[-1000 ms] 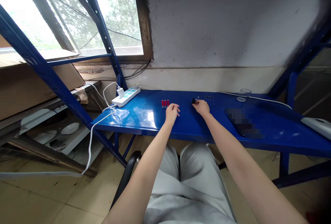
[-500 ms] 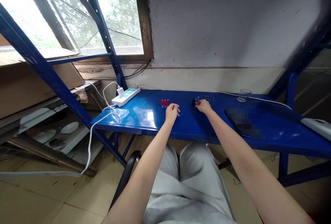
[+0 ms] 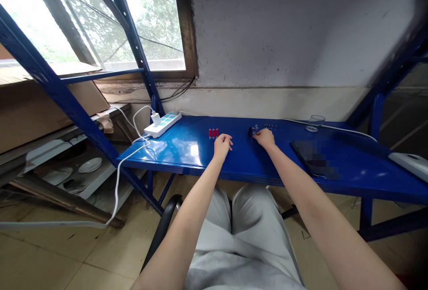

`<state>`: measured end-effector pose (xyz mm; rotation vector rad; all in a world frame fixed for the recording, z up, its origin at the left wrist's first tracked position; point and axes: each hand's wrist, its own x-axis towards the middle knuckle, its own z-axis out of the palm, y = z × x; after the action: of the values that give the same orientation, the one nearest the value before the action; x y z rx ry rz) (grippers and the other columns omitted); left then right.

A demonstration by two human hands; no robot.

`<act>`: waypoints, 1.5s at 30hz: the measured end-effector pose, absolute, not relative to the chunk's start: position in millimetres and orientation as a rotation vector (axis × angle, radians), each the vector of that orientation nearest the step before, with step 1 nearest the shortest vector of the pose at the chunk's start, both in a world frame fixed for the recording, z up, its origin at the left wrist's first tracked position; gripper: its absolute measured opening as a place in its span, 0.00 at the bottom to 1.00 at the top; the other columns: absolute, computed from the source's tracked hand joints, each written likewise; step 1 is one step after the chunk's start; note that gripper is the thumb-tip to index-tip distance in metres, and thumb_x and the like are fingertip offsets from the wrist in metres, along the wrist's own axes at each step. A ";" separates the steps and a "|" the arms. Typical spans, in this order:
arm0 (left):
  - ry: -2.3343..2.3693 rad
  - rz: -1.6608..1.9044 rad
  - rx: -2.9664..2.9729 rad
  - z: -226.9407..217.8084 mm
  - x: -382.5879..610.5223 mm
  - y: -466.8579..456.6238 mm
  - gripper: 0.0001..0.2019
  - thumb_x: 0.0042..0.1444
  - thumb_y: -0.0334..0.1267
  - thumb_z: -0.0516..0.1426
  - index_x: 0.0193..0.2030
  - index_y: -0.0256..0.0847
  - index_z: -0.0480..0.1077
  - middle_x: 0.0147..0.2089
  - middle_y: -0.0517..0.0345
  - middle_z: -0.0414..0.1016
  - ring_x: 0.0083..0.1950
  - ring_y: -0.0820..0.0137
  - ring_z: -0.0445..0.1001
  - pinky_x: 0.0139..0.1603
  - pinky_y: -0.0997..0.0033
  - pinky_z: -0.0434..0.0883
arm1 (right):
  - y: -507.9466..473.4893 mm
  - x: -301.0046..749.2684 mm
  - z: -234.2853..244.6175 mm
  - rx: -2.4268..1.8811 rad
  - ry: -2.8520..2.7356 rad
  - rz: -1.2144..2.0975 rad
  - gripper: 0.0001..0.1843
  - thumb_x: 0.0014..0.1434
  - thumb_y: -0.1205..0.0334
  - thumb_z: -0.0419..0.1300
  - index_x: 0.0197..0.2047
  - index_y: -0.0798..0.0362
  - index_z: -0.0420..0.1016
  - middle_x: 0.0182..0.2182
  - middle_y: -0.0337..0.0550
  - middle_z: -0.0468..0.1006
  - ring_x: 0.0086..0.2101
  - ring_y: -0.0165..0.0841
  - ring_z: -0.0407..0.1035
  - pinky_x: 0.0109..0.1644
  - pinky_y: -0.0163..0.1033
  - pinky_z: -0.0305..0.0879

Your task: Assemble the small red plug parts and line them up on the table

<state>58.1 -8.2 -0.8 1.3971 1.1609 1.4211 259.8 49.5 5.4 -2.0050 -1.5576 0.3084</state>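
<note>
My left hand point(image 3: 222, 146) rests at the table's front half, its fingers loosely bent and partly apart, with nothing visible in them. Just beyond it stand three small red-topped pieces with clear lower ends point(image 3: 213, 133) in a row. My right hand point(image 3: 265, 138) is low over the table, thumb and fingertips pinched together; whatever they hold is too small to make out. Beside those fingertips lies a small black object point(image 3: 250, 131), with a tiny clear piece point(image 3: 256, 126) close by. Several tiny metallic pieces point(image 3: 270, 126) lie beyond the right hand.
The blue table point(image 3: 187, 165) runs along the wall. A white power strip point(image 3: 163, 124) with a plug and cable is at the left. To the right are a clear glass point(image 3: 314, 123), a dark flat device point(image 3: 307, 158), partly blurred, and a white object point(image 3: 409, 165) at the edge.
My right hand has shifted slightly, and its fingertips are now a little apart from the black object, which shows more fully. My left hand has stayed in place.
</note>
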 end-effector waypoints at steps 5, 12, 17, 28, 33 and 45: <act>1.154 1.424 1.425 -2.4 57.7 -8.4 0.08 0.55 0.36 0.49 0.32 0.38 0.67 0.24 0.62 0.68 0.17 0.80 0.64 0.22 0.78 0.61 | 49.3 259.9 8.3 -2.003 -1.547 0.309 0.08 0.46 0.60 0.63 0.25 0.57 0.76 0.24 0.52 0.76 0.31 0.41 0.72 0.31 0.39 0.65; 1.161 1.430 1.451 -1.5 57.4 -9.0 0.08 0.55 0.37 0.49 0.32 0.38 0.67 0.24 0.61 0.68 0.17 0.79 0.64 0.23 0.77 0.62 | 30.6 256.1 11.0 -2.029 -1.516 0.337 0.07 0.48 0.62 0.61 0.30 0.57 0.74 0.29 0.56 0.76 0.34 0.43 0.72 0.31 0.39 0.64; 1.181 1.410 1.554 0.6 58.6 -16.1 0.10 0.57 0.38 0.47 0.32 0.39 0.67 0.25 0.60 0.68 0.20 0.77 0.65 0.25 0.76 0.63 | 0.9 246.4 6.8 -1.950 -1.437 0.254 0.11 0.55 0.59 0.55 0.38 0.55 0.72 0.33 0.54 0.76 0.34 0.40 0.71 0.31 0.38 0.62; 1.354 1.355 2.548 58.3 37.0 -2.3 0.11 0.59 0.37 0.46 0.38 0.40 0.69 0.39 0.50 0.71 0.44 0.64 0.66 0.48 0.63 0.61 | -8.3 236.3 2.9 -1.311 -1.719 0.128 0.16 0.59 0.52 0.47 0.37 0.53 0.69 0.26 0.45 0.73 0.24 0.32 0.65 0.29 0.36 0.59; 1.581 0.845 2.803 91.7 7.0 27.3 0.10 0.55 0.40 0.53 0.39 0.40 0.71 0.54 0.48 0.66 0.57 0.56 0.58 0.54 0.54 0.57 | -8.4 235.3 2.3 -1.260 -1.757 0.158 0.16 0.59 0.51 0.47 0.36 0.52 0.69 0.24 0.44 0.72 0.22 0.31 0.64 0.26 0.35 0.57; 1.791 0.410 2.683 78.4 -4.3 49.4 0.11 0.52 0.42 0.57 0.40 0.43 0.75 0.62 0.51 0.58 0.64 0.51 0.47 0.58 0.43 0.49 | -7.4 235.8 -0.7 -1.237 -1.776 0.196 0.15 0.59 0.51 0.48 0.36 0.52 0.69 0.25 0.44 0.72 0.22 0.31 0.64 0.26 0.35 0.57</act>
<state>-4.3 49.4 78.4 2.6834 1.7910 0.4104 235.8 -7.4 -0.7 -1.2368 -1.7757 0.1958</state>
